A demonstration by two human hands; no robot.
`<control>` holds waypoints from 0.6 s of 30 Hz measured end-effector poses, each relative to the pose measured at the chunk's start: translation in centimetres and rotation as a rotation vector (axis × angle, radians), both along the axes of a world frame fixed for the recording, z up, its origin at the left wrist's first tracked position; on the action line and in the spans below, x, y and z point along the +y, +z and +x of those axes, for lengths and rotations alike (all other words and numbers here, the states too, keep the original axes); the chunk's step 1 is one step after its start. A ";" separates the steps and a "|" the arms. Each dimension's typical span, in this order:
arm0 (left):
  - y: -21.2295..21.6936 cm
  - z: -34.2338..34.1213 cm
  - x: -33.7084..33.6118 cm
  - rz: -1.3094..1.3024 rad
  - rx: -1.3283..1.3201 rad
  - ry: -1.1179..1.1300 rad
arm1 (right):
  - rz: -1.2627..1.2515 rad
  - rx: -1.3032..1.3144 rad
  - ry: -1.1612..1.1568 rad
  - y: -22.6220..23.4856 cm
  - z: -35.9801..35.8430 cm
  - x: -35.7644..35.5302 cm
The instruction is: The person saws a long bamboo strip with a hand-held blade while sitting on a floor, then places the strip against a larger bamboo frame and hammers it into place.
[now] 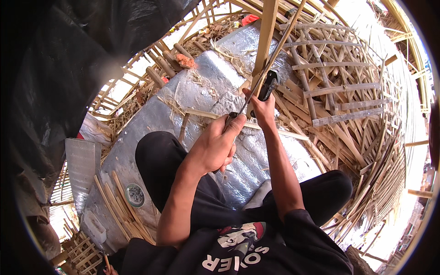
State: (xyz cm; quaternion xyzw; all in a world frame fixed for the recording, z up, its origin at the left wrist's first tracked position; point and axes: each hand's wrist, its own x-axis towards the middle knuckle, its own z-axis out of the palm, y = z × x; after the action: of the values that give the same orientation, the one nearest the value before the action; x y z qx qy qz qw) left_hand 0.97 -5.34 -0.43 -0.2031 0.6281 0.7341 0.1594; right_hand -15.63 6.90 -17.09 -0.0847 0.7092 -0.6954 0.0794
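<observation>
Nearest, at 6 o'clock, is the person's black shirt [183,256], with dark trousers [156,153] folded cross-legged above it, one knee at 8 to 9 o'clock and the other at 4. Just off the centre, the left hand [213,144] has its fingers curled tight round a black-ended handle [233,115]; a narrow dark blade [244,103] runs from it toward 1 o'clock, up against the bamboo, and where its far end stops I cannot tell. The right hand [264,108], a little past it at 1 o'clock, is closed about the lower part of a bamboo slat [266,36], its thumb showing on the left edge; a black object [270,84] lies against that hand, but whether the fingers also grip it I cannot tell. The slat and a thin strip [288,30] beside it reach up to the rim at 12 to 1 o'clock. Under everything spreads a silver mat [151,114], mostly open from 9 to 11 o'clock, its left edge slanting up from 8 to 11. A long split piece [201,113] crosses it just beyond the hands. Cut sticks [123,206] and a round disc [135,195] take up the room at 8 o'clock. Farther out, a bamboo heap [362,169] crowds the mat's right edge from 1 to 4 o'clock, a slatted frame [343,87] resting on it, and a black sheet [68,68] closes off 9 to 11.
</observation>
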 end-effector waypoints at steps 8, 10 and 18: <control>-2.0 0.2 1.8 0.130 0.054 0.075 | -0.115 0.067 -0.093 -1.7 -0.2 -1.2; -3.0 0.5 1.9 0.222 0.080 0.078 | -0.085 0.060 -0.099 -1.2 0.2 -1.3; -3.2 0.9 -0.1 0.563 -0.013 0.019 | -0.105 0.003 0.107 -1.4 -0.4 0.3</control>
State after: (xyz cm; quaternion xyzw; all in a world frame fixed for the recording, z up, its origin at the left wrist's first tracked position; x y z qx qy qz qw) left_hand 1.87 -5.41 -3.64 -0.1614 0.3966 0.8797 0.2067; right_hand -16.01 7.15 -18.45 -0.1277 0.6663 -0.7262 0.1110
